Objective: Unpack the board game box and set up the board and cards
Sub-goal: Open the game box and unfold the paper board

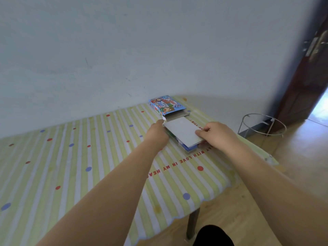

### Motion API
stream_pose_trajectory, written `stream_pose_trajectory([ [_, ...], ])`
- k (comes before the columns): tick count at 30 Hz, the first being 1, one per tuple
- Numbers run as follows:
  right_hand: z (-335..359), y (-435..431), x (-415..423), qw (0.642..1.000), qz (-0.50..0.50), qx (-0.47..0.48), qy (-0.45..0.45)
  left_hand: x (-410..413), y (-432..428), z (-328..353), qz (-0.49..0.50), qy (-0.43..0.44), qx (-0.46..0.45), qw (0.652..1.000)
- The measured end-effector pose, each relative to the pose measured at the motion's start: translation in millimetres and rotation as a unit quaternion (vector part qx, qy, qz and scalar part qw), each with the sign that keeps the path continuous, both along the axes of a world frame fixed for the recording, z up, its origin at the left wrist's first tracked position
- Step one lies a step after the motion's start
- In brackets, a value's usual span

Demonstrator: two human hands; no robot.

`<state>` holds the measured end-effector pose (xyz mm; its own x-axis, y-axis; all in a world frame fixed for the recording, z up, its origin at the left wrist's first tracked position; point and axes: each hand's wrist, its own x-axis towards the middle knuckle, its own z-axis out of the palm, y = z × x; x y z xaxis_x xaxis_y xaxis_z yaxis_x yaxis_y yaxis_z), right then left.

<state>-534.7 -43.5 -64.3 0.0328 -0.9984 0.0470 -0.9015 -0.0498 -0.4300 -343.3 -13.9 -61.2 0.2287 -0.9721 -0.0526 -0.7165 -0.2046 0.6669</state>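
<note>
Unpacking is under way: the grey board, with coloured pieces under it, lies on the tabletop just at the open mouth of the box. The right hand pinches the board's near edge, thumb on top. The left hand meets its left side, fingers hidden, so I cannot tell its grip. Next, probably, lift the board clear and unfold it. The cloth reads "WITH LOVE IN MY HEA"; the box print is illegible.
</note>
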Motion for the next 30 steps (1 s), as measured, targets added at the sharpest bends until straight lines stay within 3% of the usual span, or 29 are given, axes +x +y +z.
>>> stream_pose_trajectory([
  [5, 4.6, 5.9, 8.5, 0.999, -0.014, -0.048, 0.019, -6.6, 12.1, -4.8, 0.020, 0.020, -0.084, 0.996],
  [10, 6.4, 10.4, 14.7, 0.997, -0.027, -0.067, -0.030, -17.8, 30.6, -2.0, 0.005, 0.073, -0.081, 0.994],
  [17, 36.3, 16.9, 24.2, 0.974, -0.020, -0.087, -0.210, -8.7, 45.8, 15.8, 0.044, 0.327, -0.067, 0.942],
  [26, 81.9, 46.9, 74.0, 0.919, 0.034, -0.158, -0.359, 48.7, 70.5, 39.2, 0.116, 0.401, -0.159, 0.895],
  [30, 96.9, 61.7, 108.1, 0.893, 0.076, -0.167, -0.411, 100.0, 84.3, 60.2, 0.152, 0.365, -0.219, 0.892],
])
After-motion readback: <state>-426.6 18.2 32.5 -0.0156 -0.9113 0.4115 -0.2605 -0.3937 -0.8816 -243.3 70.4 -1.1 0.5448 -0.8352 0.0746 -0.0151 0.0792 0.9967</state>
